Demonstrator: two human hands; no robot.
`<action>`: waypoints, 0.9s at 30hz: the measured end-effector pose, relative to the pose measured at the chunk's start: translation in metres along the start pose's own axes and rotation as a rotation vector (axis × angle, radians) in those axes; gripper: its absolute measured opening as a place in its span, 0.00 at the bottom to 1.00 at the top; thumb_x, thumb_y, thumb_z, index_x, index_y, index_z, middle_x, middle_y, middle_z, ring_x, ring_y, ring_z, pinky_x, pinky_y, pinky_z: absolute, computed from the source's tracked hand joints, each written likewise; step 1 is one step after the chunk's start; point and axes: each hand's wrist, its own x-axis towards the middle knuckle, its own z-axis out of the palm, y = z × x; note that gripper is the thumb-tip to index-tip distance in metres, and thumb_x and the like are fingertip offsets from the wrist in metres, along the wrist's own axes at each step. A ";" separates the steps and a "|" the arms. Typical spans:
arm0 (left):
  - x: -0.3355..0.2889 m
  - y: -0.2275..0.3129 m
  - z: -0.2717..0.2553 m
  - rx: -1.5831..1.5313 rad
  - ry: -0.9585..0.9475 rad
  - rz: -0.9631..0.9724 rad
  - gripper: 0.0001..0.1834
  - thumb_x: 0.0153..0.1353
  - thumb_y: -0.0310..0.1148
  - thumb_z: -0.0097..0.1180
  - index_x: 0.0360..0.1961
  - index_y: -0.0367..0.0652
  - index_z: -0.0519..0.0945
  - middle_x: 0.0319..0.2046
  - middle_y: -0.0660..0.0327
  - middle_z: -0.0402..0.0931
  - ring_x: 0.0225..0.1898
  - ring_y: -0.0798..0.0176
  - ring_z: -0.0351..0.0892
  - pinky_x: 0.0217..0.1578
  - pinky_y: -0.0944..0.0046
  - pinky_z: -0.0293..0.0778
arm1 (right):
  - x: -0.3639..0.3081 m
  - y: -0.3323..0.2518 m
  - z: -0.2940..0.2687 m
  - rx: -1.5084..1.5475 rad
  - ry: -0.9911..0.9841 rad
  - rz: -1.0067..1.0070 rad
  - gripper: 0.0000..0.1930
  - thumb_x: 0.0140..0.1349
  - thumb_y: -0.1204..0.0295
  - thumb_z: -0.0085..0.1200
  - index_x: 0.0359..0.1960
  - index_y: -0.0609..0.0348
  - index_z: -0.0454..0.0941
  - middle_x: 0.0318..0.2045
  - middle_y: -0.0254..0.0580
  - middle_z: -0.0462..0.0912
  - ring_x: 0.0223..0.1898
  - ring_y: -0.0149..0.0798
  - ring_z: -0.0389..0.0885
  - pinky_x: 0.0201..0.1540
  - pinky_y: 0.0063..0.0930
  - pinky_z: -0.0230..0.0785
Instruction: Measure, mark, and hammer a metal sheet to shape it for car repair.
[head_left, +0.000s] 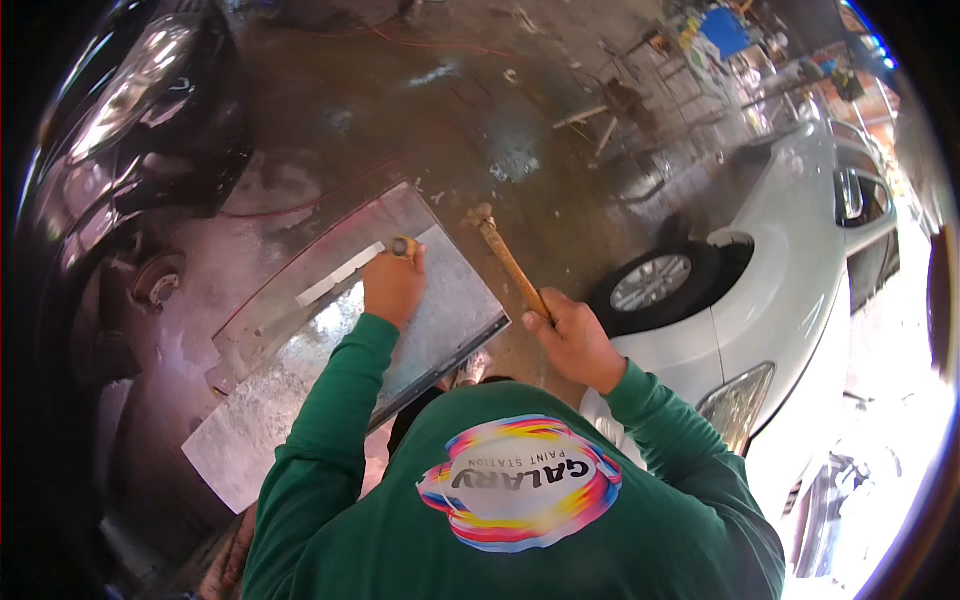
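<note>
The head view looks straight down on a person in a green long-sleeved shirt, standing over a sheet of galvanised metal (440, 310) that lies tilted over a concrete floor (500, 130), its far corner pointing away from the body and a pale strip running across its upper part. The left hand (393, 285) is closed around a short chisel-like tool (402, 246), whose rounded head pokes out above the fist; its tip is hidden under the hand, so I cannot tell just where it meets the sheet. The right hand (572, 335) is wrapped tight around the lower end of a wooden handle, and the hammer (508, 262) slants up and to the left, its small metal head hanging just beside the sheet's right edge and near the tool's head, but apart from it. To my eye the work in hand is striking the tool along the sheet. Doing it well would call for holding the tool steady and square to the metal, keeping the knuckles low and clear of its head, and landing the hammer flat on that head with short, measured blows, since a glancing hit could skid onto the fingers. A dark car (120, 150) fills the left of the picture, and a white car (790, 270) with its front wheel stands to the right.
</note>
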 end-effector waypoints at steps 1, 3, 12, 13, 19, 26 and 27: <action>-0.003 0.000 0.002 0.044 -0.024 0.002 0.24 0.80 0.47 0.56 0.35 0.38 0.89 0.35 0.45 0.89 0.34 0.36 0.89 0.38 0.37 0.84 | 0.002 -0.011 -0.006 -0.015 -0.017 -0.048 0.15 0.75 0.64 0.64 0.46 0.65 0.77 0.32 0.70 0.81 0.36 0.76 0.83 0.37 0.62 0.73; -0.004 -0.002 0.004 0.006 0.008 -0.027 0.27 0.80 0.49 0.54 0.30 0.39 0.89 0.30 0.44 0.87 0.35 0.35 0.88 0.40 0.36 0.83 | 0.006 -0.041 -0.028 -0.028 0.020 -0.189 0.15 0.75 0.65 0.65 0.47 0.65 0.77 0.32 0.70 0.81 0.36 0.75 0.84 0.36 0.61 0.73; -0.006 0.024 0.004 0.021 0.079 -0.007 0.27 0.80 0.51 0.55 0.32 0.38 0.90 0.31 0.42 0.88 0.35 0.33 0.88 0.41 0.35 0.82 | -0.012 -0.036 -0.053 -0.088 0.220 -0.543 0.10 0.77 0.70 0.59 0.52 0.63 0.75 0.30 0.60 0.84 0.32 0.67 0.82 0.37 0.48 0.79; -0.009 0.022 0.004 -0.048 0.116 -0.026 0.26 0.80 0.50 0.55 0.34 0.39 0.90 0.32 0.42 0.88 0.36 0.33 0.88 0.41 0.35 0.83 | -0.003 -0.035 -0.049 -0.422 -0.008 -0.400 0.10 0.77 0.72 0.57 0.52 0.62 0.74 0.25 0.56 0.81 0.27 0.65 0.76 0.36 0.43 0.78; -0.023 -0.004 0.003 -0.033 0.237 -0.041 0.20 0.79 0.47 0.61 0.41 0.39 0.90 0.33 0.44 0.90 0.35 0.40 0.91 0.38 0.43 0.84 | -0.046 -0.017 -0.079 0.066 0.008 -0.295 0.10 0.77 0.68 0.63 0.46 0.62 0.79 0.30 0.50 0.85 0.32 0.51 0.89 0.39 0.48 0.78; -0.128 0.002 -0.030 -0.636 0.203 -0.387 0.16 0.78 0.41 0.63 0.43 0.38 0.92 0.32 0.54 0.92 0.35 0.56 0.92 0.38 0.52 0.84 | -0.079 0.080 -0.033 0.453 0.077 0.081 0.10 0.74 0.72 0.66 0.50 0.63 0.82 0.32 0.37 0.84 0.29 0.31 0.81 0.37 0.34 0.76; -0.156 -0.005 -0.030 -0.523 0.186 -0.358 0.15 0.77 0.40 0.64 0.42 0.39 0.92 0.32 0.54 0.92 0.34 0.57 0.92 0.37 0.52 0.83 | -0.084 0.087 -0.019 0.464 0.063 0.068 0.10 0.74 0.72 0.66 0.50 0.63 0.82 0.32 0.37 0.84 0.29 0.31 0.81 0.37 0.34 0.76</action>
